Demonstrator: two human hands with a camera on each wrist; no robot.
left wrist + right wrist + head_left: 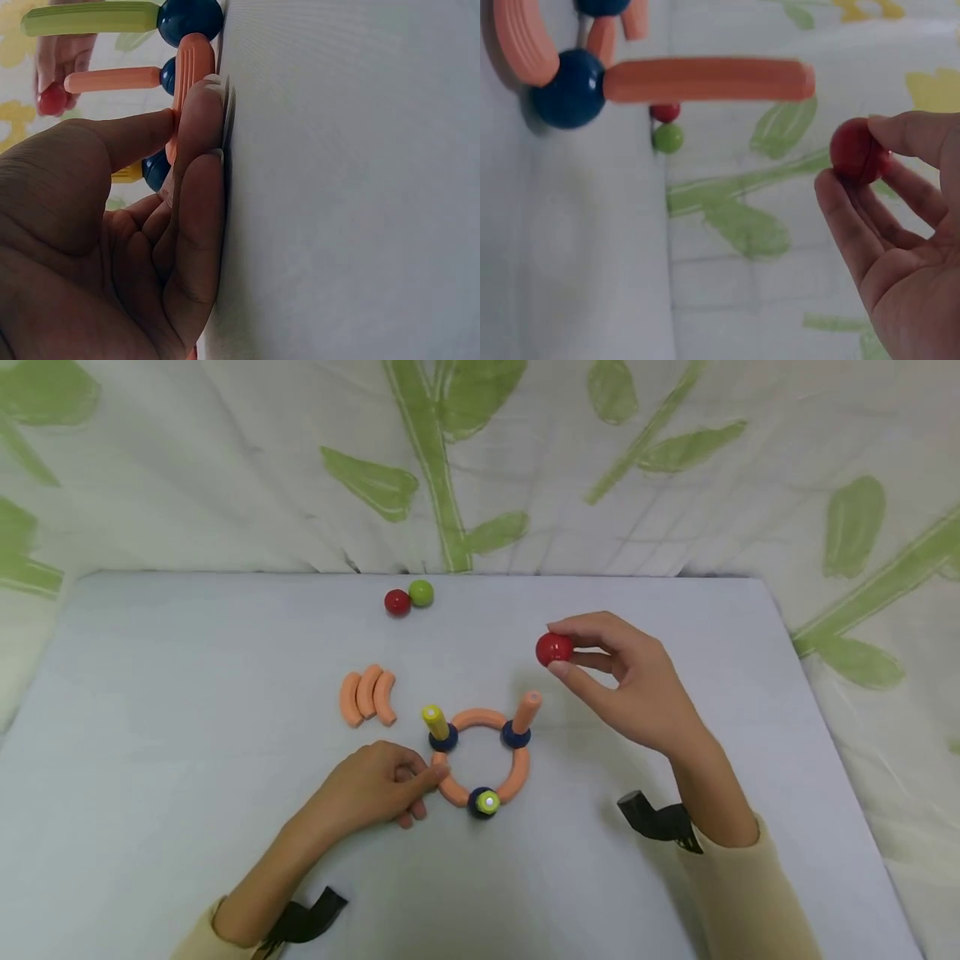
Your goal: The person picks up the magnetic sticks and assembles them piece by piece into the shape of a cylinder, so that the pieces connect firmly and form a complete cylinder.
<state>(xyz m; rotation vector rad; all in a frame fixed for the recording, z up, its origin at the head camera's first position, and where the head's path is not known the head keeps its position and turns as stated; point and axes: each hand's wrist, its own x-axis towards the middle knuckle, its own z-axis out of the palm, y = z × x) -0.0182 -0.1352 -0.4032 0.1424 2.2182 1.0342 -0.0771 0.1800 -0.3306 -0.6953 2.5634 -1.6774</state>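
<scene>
Red ball (554, 648): glossy, pinched between thumb and fingers of the right hand (633, 681), held up near the tip of the orange rod (527, 712), touching no other piece.
Ring (521, 775): three orange arcs (481, 718) joined by three blue balls (517, 741), lying flat; the left hand (378, 783) pinches the left arc (454, 792).
Rods (436, 722): yellow, orange, green, one upright on each blue ball.

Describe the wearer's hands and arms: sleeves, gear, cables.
Left hand and right hand are bare, no gloves or rings visible. Left sleeve and right sleeve are plain cream or beige. Short, bent black pieces sit at the left wrist and right wrist. No cables visible.
</scene>
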